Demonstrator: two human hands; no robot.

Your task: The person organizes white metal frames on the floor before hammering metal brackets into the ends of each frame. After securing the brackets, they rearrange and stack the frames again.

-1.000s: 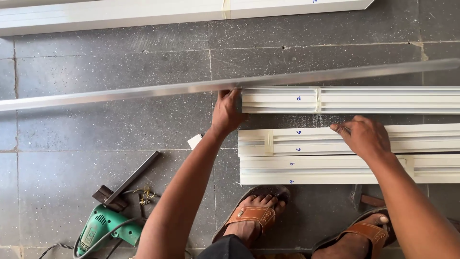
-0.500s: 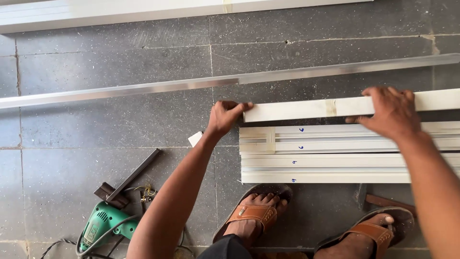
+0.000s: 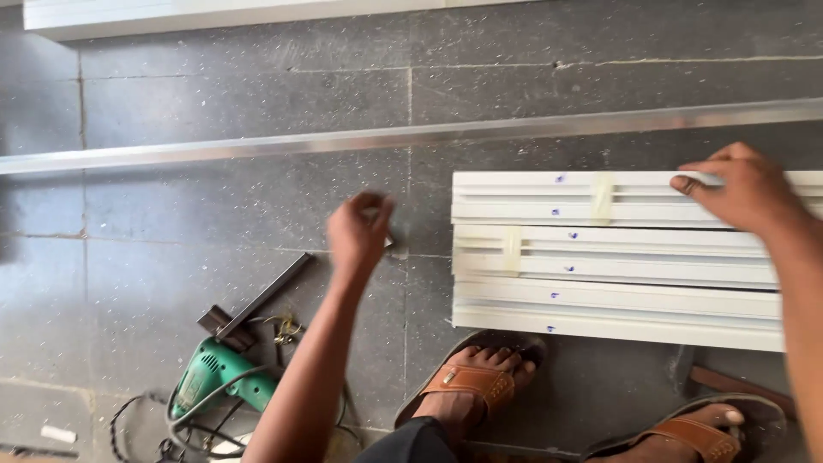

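White plastic channel sections [image 3: 617, 257] lie side by side on the grey stone floor [image 3: 214, 206], stacked in three rows just right of the middle, their left ends lined up and bits of pale tape across two of them. Your right hand [image 3: 741, 189] rests on the far row near its right end — fingers stretched out flat and pressed on the top edge, not gripping. Your left hand [image 3: 358, 233] hovers over bare floor just left of the sections, apart from them, fingers curled loosely in; whether it pinches the small pale scrap [image 3: 390, 243] beside it you cannot tell. Beyond the sections a long metal strip [image 3: 343, 141] runs across the floor. Near left lies a green power tool [image 3: 214, 377] with its cord — and your sandalled feet [image 3: 480, 386] stand just near of the sections
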